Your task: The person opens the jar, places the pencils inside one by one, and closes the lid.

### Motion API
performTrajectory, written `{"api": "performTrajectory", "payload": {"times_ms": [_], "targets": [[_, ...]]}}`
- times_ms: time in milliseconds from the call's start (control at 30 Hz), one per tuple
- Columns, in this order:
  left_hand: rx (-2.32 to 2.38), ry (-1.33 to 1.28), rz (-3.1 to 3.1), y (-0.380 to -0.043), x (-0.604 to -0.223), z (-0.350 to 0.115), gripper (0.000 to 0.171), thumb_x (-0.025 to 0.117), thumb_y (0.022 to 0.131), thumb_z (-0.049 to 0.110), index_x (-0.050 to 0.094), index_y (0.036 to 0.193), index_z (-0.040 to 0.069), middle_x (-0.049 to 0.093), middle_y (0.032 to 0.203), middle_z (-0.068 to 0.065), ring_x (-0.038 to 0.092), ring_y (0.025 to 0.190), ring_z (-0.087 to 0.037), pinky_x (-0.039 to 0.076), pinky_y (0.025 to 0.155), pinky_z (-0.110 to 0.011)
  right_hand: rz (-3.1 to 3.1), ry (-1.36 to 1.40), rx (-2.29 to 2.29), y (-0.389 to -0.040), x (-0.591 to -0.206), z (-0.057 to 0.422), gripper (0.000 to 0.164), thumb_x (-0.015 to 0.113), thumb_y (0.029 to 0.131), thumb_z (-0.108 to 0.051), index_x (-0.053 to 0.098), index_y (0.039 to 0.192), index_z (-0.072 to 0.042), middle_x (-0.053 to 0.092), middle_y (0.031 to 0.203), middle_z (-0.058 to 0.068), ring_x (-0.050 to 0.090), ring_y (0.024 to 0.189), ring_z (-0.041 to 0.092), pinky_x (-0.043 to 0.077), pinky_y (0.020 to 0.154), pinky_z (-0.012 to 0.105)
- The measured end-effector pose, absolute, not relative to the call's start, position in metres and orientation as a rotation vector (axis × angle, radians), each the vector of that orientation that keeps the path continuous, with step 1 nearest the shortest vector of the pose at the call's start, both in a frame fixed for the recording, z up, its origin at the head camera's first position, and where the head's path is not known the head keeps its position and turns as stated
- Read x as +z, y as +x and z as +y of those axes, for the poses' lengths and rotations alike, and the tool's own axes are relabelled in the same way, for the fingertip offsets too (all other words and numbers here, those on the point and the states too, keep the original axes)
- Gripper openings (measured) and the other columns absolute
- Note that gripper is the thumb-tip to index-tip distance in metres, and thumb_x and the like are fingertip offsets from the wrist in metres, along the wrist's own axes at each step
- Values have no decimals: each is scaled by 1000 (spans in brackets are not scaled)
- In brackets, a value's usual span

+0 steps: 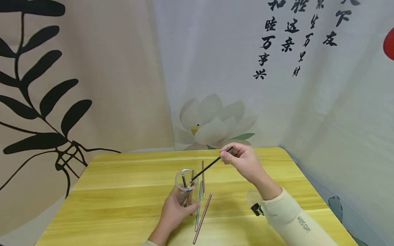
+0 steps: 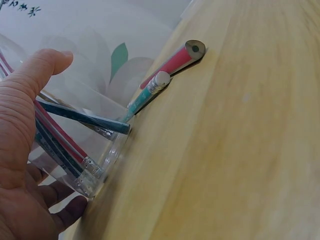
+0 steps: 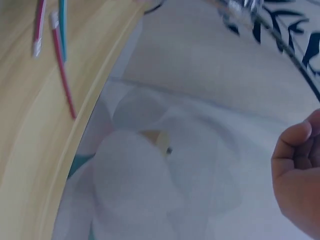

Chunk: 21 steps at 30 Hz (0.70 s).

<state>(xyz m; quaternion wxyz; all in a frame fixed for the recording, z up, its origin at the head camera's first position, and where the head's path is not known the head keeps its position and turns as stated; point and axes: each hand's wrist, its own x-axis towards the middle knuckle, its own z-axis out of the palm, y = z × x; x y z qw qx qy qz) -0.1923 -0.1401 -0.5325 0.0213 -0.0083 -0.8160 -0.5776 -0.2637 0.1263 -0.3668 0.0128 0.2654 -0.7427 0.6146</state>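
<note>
My left hand [image 1: 173, 212] grips a clear cup [image 1: 176, 181] standing on the table, its thumb and fingers around the side. Inside the cup are several pencils, among them a red pencil [image 2: 60, 131] and a dark teal one [image 2: 85, 118]. Above and to the right, my right hand [image 1: 244, 163] pinches a dark pencil [image 1: 212, 164] near its upper end. That pencil slants down to the left, its silvery lower end at the cup's mouth. In the right wrist view, the right hand [image 3: 300, 172] shows only partly at the edge.
Beside the cup on the wooden table [image 1: 123, 205] lie a teal pencil [image 1: 199, 205], a near red pencil [image 1: 203, 217] and a farther red pencil [image 1: 203, 176]. A clear round object with a black clip [image 1: 256, 209] is by the right sleeve. A printed curtain [image 1: 215, 51] hangs behind.
</note>
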Motion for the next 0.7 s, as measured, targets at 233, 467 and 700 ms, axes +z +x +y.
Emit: {"api": "performTrajectory", "payload": {"times_ms": [233,467,700], "targets": [[-1834,-62,-2500,-194,-534,-138,71,96,79,34,60,140,29,76,130,-3,71,120,-24,54,111,-55,-2312,968,1914,-255,-369,94,25,74,102,-22,74,120,-4,76,94,-6,69,82,9,63,78,28],[-1792,-48,-2508,-196,-533,-138,73,98,76,32,61,138,20,78,123,-4,71,117,-20,53,110,-53,-2452,943,1756,-257,-384,82,16,70,105,-21,77,114,-10,78,98,12,69,82,10,59,72,28],[-1751,-41,-2508,-197,-536,-141,75,98,76,34,61,140,19,76,128,3,69,125,-23,53,111,-54,-2583,906,1473,-262,-395,66,13,71,105,-22,78,114,-15,79,99,1,68,81,17,56,67,25]]}}
